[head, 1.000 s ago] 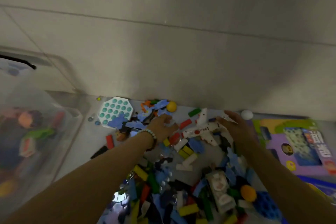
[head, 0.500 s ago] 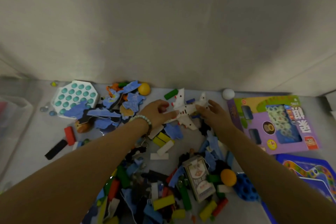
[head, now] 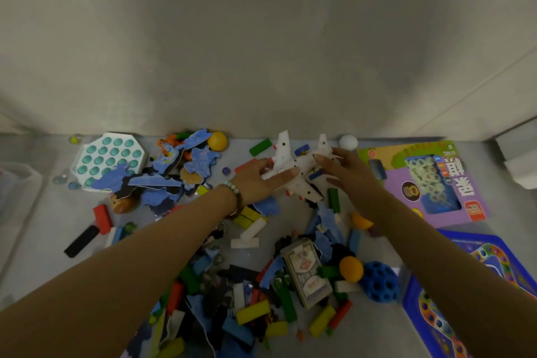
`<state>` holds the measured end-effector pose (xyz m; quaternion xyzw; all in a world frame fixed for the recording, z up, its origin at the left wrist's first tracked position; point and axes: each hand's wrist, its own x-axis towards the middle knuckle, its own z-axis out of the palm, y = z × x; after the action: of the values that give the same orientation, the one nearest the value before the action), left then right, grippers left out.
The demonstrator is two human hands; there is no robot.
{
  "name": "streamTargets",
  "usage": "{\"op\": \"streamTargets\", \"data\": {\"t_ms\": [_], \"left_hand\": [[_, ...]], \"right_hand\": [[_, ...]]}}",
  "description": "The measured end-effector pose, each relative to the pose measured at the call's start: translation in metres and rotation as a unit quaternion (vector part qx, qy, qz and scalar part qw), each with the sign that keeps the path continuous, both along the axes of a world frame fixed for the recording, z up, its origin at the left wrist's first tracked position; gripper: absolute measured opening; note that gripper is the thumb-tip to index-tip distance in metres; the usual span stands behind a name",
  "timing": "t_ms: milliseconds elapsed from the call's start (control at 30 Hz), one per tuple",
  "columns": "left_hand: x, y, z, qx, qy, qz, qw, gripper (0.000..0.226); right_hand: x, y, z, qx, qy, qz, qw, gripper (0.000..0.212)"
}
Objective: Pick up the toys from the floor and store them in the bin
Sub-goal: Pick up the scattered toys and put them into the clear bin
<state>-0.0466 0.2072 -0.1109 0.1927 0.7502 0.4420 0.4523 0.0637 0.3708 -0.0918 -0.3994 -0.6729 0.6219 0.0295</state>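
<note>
A white toy airplane (head: pixel 293 167) with red and dark dots lies among scattered toys near the wall. My left hand (head: pixel 257 180), with a bead bracelet on its wrist, grips the plane's front part. My right hand (head: pixel 345 171) holds the tail end. Below the plane spreads a heap of coloured blocks (head: pixel 252 311) and blue puzzle pieces (head: pixel 200 160). The clear plastic bin (head: pixel 17 183) shows only as a rim at the far left edge.
A white pop-it board with teal bubbles (head: pixel 109 155) lies at left. A purple game box (head: pixel 427 180) and a blue game board (head: pixel 465 296) lie at right. A card deck (head: pixel 306 270), a blue holed ball (head: pixel 379 282), orange balls (head: pixel 351 269) and a white ball (head: pixel 347 141) lie about.
The view has swung right, so the bin has slid almost out of frame. Both hands have closed on the white airplane, which now sits slightly higher between them.
</note>
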Motion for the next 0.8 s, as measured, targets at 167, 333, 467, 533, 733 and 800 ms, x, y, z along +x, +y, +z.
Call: {"op": "streamTargets", "data": {"t_ms": [167,333,467,533,733,800], "left_hand": [[0.034,0.004,0.009,0.000,-0.005,-0.001,1.000,0.044],[0.072,-0.004,0.013,0.028,-0.017,0.057,0.998,0.031],[0.093,-0.014,0.014,0.037,0.002,0.071,0.997,0.029],[0.101,-0.019,0.013,0.047,0.014,0.076,0.996,0.023],[0.110,-0.032,0.004,0.086,-0.001,0.099,0.991,0.020],[0.110,-0.034,0.000,0.084,-0.013,0.108,0.991,0.020]], "right_hand": [[0.050,0.015,0.016,0.022,0.002,0.052,0.998,0.026],[0.120,0.019,0.016,0.066,-0.044,0.065,0.995,0.033],[0.169,0.007,0.001,0.150,-0.108,0.154,0.971,0.047],[0.180,-0.003,-0.009,0.197,-0.097,0.179,0.959,0.055],[0.182,-0.030,-0.039,0.241,-0.110,0.154,0.952,0.061],[0.182,-0.033,-0.044,0.263,-0.107,0.135,0.949,0.057]]}}
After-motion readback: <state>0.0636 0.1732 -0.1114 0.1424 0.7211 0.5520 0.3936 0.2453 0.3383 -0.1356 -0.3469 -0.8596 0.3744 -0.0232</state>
